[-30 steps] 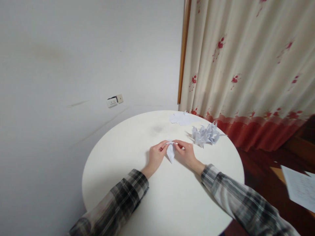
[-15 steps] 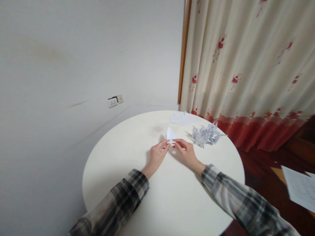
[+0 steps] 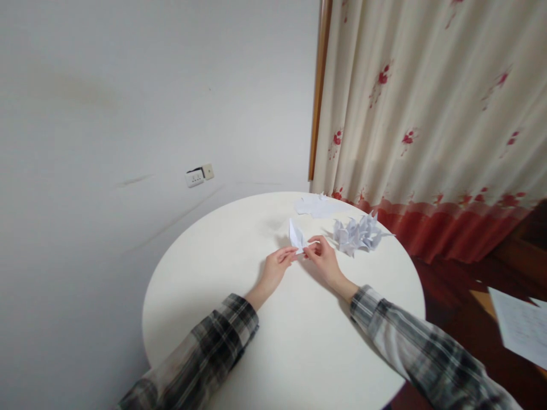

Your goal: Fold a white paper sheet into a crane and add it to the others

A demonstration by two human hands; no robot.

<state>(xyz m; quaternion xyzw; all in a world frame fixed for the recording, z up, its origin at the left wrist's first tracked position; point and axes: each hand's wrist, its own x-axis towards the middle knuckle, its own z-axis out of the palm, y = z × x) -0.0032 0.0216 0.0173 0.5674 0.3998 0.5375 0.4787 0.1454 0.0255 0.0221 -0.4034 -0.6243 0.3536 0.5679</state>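
Observation:
A folded piece of white paper (image 3: 296, 234) stands up between my hands over the round white table (image 3: 205, 273), its pointed end away from me. My left hand (image 3: 277, 266) pinches its lower left edge with thumb and fingers. On the other side, my right hand (image 3: 323, 257) grips the lower right part, thumb and fingertips close together. The folds under my fingertips are partly hidden. To the right of my right hand lies a cluster of several folded white paper cranes (image 3: 359, 233).
Flat white paper sheets (image 3: 315, 205) lie at the table's far edge. Behind stand a wall with a socket (image 3: 195, 178) and a flowered curtain (image 3: 410, 114). Written sheets (image 3: 519, 324) lie lower right, beyond the table.
The folded paper has turned, and its tip now leans slightly left. My left hand has shifted a little down and right; my right fingers have changed their grip near the base.

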